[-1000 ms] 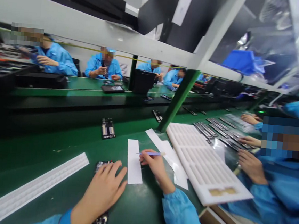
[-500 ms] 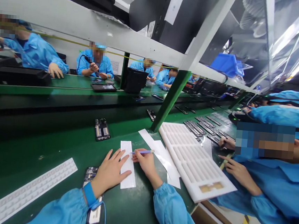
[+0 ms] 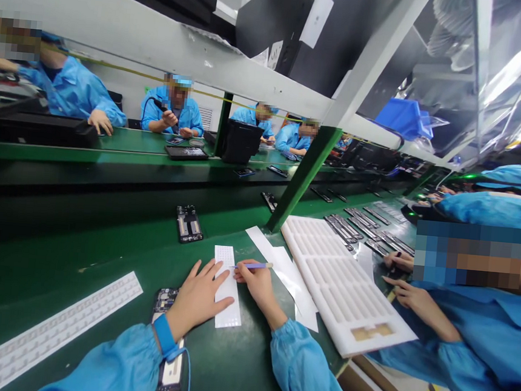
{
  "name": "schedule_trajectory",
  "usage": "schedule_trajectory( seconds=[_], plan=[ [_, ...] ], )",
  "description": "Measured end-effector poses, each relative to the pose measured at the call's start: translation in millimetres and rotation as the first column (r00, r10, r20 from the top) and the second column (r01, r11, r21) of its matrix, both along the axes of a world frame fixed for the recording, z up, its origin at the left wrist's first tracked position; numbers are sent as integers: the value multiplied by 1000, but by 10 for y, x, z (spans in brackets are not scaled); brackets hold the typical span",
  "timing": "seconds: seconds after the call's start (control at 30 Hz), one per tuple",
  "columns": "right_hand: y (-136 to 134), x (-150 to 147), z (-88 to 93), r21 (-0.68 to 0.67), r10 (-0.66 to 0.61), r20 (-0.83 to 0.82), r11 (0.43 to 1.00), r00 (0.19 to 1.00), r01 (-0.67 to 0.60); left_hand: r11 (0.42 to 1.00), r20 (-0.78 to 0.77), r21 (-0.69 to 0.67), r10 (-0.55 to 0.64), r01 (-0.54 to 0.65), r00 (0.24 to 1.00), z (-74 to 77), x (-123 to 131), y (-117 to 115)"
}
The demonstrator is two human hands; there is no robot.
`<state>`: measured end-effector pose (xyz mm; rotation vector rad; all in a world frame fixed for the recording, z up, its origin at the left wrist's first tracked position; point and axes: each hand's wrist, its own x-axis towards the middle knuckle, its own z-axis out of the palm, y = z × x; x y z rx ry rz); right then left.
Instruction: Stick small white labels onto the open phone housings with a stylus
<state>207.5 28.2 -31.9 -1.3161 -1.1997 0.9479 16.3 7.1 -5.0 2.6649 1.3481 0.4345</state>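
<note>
My left hand (image 3: 202,295) lies with spread fingers on a narrow white sticker sheet (image 3: 229,305), its fingertips across the sheet's upper half. A blue strap with a cord circles that wrist. In my right hand (image 3: 256,285) is a thin purple pen-like tool (image 3: 257,266), whose tip points left at the sheet's right edge. Under my left wrist and sleeve lies an opened phone body (image 3: 173,367), partly hidden. Another opened phone body (image 3: 189,224) rests farther back on the green bench (image 3: 130,330).
At the left lies a long label strip (image 3: 52,329). White paper strips (image 3: 281,270) and a slotted white foam tray (image 3: 348,282) are on the right. A green post (image 3: 305,178) rises behind them. A co-worker (image 3: 473,311) sits at the far right, near rows of phone parts (image 3: 344,227).
The whole view has shifted slightly, so the bench items appear a little farther right. My hands keep nearly the same pose on the sheet, with the tool still held.
</note>
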Motion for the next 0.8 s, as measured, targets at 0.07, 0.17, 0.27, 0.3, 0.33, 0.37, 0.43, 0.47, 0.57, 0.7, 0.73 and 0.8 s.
schedule_trajectory(
  seconds=[0.07, 0.17, 0.27, 0.3, 0.33, 0.37, 0.43, 0.47, 0.57, 0.7, 0.73, 0.8],
  plan=[
    [0, -3, 7, 0, -3, -19, 1000, 1000, 3, 1000, 6, -4, -1, 1, 1000, -3, -6, 1],
    [-12, -19, 49, -16, -13, -98, 1000, 995, 11, 1000, 20, -1, -5, 5, 1000, -29, -1, 12],
    [-51, -43, 118, -32, -12, -188, 999, 982, 7, 1000, 30, 16, -7, 7, 1000, -33, 34, 16],
    [-72, -51, 142, -32, -18, -208, 999, 978, 12, 1000, 33, 24, -5, 4, 999, -9, 44, 6],
    [-98, -60, 163, -29, -33, -223, 999, 974, 27, 999, 37, 32, 0, -2, 999, 33, 44, -13],
    [-128, -72, 183, -22, -56, -235, 998, 971, 52, 999, 42, 43, 10, -11, 999, 95, 27, -42],
    [-200, -115, 215, -5, -114, -248, 993, 962, 117, 995, 65, 95, 20, -26, 998, 258, -80, -136],
    [-241, -153, 228, 3, -136, -252, 990, 958, 141, 990, 87, 133, 22, -34, 996, 342, -177, -201],
    [-384, -371, 253, 0, -101, -256, 995, 961, 104, 969, 173, 229, 56, -96, 983, 468, -607, -451],
    [-581, -872, 250, -37, 126, -249, 990, 960, -139, 957, 168, 206, 168, -202, 971, 216, -1222, -748],
    [-617, -996, 242, -40, 178, -241, 980, 954, -193, 957, 144, 202, 182, -209, 973, 122, -1331, -791],
    [-661, -1190, 217, -39, 237, -226, 967, 945, -252, 955, 101, 206, 198, -215, 975, -33, -1470, -835]
  ],
)
